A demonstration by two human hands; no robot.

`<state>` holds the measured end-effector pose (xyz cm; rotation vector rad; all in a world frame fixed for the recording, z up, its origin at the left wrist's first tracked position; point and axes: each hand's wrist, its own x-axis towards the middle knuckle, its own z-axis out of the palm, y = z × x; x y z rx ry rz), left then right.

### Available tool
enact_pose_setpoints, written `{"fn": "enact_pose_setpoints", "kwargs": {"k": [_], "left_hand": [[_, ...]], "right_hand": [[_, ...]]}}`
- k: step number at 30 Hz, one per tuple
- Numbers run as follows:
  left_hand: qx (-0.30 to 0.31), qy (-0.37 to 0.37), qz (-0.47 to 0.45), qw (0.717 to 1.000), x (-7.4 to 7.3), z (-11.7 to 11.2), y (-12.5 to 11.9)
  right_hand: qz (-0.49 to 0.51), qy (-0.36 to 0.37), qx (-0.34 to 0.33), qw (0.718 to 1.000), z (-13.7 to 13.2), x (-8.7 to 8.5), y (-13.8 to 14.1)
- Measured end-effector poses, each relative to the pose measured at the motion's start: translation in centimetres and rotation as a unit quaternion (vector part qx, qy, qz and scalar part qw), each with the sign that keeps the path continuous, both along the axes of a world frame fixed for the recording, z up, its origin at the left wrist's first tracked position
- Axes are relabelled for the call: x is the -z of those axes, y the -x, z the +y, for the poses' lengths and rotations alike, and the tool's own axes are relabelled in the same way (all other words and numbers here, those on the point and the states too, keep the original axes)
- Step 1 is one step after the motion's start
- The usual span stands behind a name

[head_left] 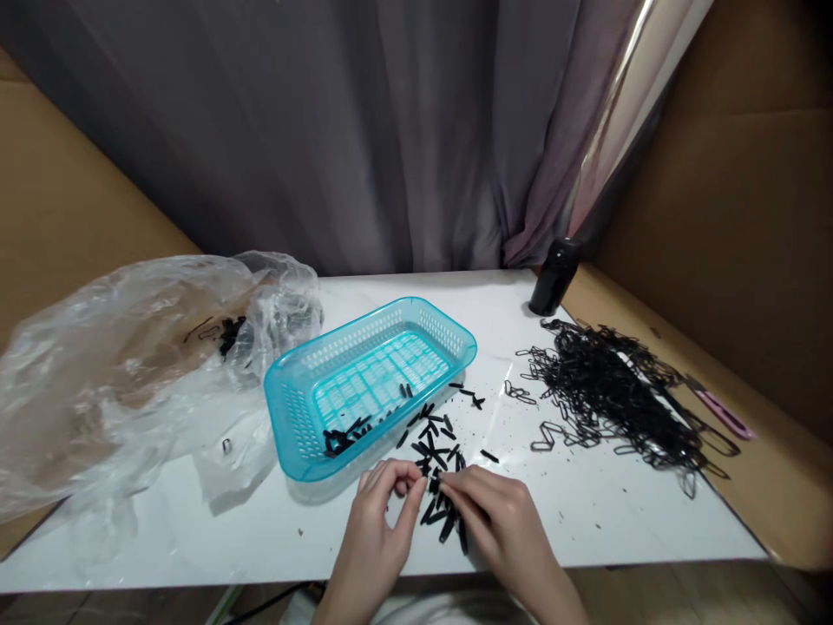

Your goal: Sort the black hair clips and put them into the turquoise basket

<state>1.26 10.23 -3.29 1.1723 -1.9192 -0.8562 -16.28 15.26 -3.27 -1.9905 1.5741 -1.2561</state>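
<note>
My left hand (383, 521) is closed in a pinch, thumb against forefinger, by the near edge of a pile of short, narrow black strips (433, 434). Facing it, my right hand (504, 516) also pinches, its fingertips just right of the left ones. Dark bits show between the two sets of fingertips. I cannot separate anything held from the strips beneath. Directly behind my left hand, a blue perforated plastic basket (303, 470) stands on the white tabletop, with several black strips (344, 438) at its near side.
To the right lies a tangled heap of thin black wire-like loops (599, 382), with a pink-handled tool (725, 412) beyond it. A black bottle (554, 278) stands at the back. Clear plastic bags (149, 347) cover the left side. Cardboard panels (735, 217) flank the table.
</note>
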Motion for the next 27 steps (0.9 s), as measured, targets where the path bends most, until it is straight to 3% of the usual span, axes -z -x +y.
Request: {"fn": "enact_pose_setpoints", "kwargs": {"k": [6,14,27], "left_hand": [[-0.006,-0.018,-0.003,1.0,0.07,-0.01,0.24],[-0.011,-0.082,0.041,0.996,-0.24,-0.14,-0.04],[-0.011,-0.059,0.034,0.998,-0.2,-0.09,-0.02]], "right_hand": [[-0.045,-0.014,-0.042,0.998,0.16,-1.05,-0.16],[-0.047,-0.012,-0.002,0.999,0.11,-0.74,-0.13],[-0.03,-0.011,0.012,0.999,-0.03,-0.53,-0.21]]}}
